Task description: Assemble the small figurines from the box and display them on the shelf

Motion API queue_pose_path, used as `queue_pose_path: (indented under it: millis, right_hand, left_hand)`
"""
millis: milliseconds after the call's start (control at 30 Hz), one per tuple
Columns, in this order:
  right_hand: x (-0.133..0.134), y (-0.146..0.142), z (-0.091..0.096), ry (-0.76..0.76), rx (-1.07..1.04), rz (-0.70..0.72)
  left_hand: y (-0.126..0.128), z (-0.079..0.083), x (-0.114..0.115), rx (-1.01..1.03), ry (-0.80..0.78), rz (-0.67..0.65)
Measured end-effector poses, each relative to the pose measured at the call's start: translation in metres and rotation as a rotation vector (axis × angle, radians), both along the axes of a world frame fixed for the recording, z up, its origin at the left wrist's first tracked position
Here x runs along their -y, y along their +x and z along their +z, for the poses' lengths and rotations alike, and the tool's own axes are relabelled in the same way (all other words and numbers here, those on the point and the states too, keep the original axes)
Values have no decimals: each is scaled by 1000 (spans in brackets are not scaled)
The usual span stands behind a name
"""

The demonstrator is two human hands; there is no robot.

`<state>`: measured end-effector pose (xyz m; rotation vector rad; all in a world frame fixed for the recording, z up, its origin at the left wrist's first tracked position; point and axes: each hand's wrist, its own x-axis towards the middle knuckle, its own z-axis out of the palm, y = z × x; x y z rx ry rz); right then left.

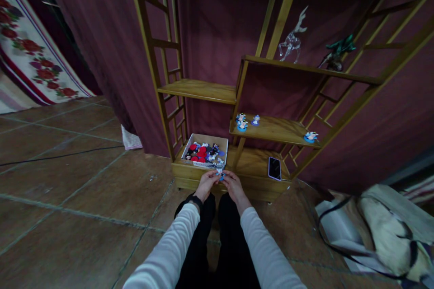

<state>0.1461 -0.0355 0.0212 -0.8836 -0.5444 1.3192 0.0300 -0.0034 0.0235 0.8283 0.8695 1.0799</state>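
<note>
A small white and blue figurine [220,173] is pinched between the fingertips of both my hands, in front of the shelf's low base. My left hand [205,185] is closed on its left side and my right hand [233,185] on its right. Just beyond them, a shallow white box [222,142] holds several red, black, white and purple pieces in a jumble. On the middle shelf [274,130] stand several blue-based figurines [242,125] at the left, a purple-based figurine [255,120] beside them, and another blue-based figurine [311,137] at the right end.
A phone [274,168] lies on the base board at the right. A clear deer ornament [291,40] and a dark green ornament [339,52] stand on the upper right shelf. A pale bag [383,221] rests on the tiled floor to the right. A black cable [68,156] crosses the floor at left.
</note>
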Motion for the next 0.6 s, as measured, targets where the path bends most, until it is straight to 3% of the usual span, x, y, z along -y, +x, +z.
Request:
queue_pose_path:
  millis: [267, 600]
  right_hand:
    - [-2, 1, 0, 5, 6, -3]
    - [-1, 1, -1, 25, 59, 21]
  left_hand:
    - [-1, 1, 3, 59, -52, 39]
    - [0, 3, 5, 21, 73, -8]
